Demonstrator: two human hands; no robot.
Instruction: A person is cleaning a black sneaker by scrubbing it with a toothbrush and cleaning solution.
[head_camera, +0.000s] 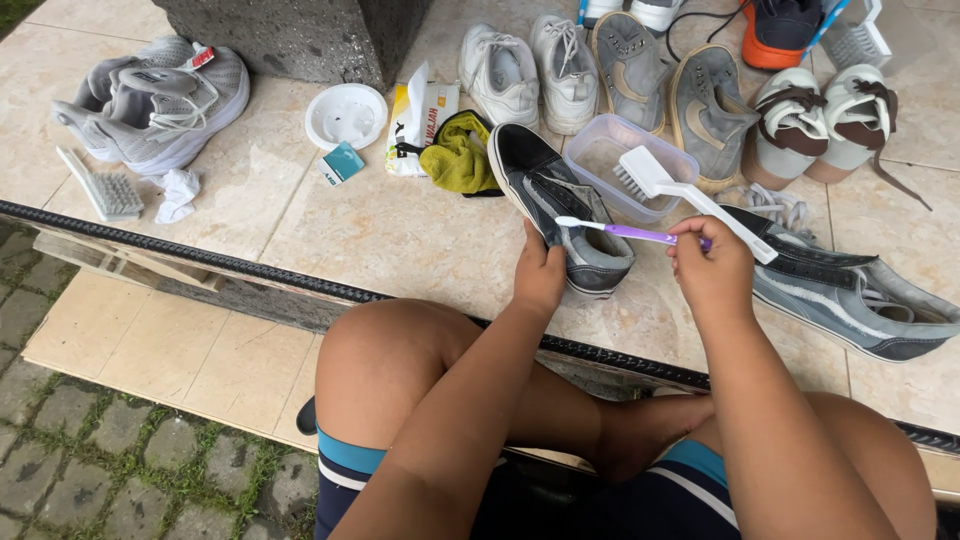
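My left hand (540, 275) grips the heel end of a dark grey and black sneaker (555, 195) that rests on the tiled floor. My right hand (712, 270) holds a purple toothbrush (630, 231) by its handle, its white head lying over the sneaker's side. The matching dark sneaker (850, 290) lies to the right, beside my right hand. A clear plastic tub (640, 160) with a white scrubbing brush (680, 190) resting across it stands just beyond the toothbrush.
Several pairs of shoes line the back: white (535, 70), grey (670, 85), tan-and-white (825, 120). Grey running shoes (155, 100), a small brush (105, 190), a white lid (345, 115), a yellow-green cloth (458, 155) and a packet (420, 120) lie left. A stone pillar (290, 35) stands behind.
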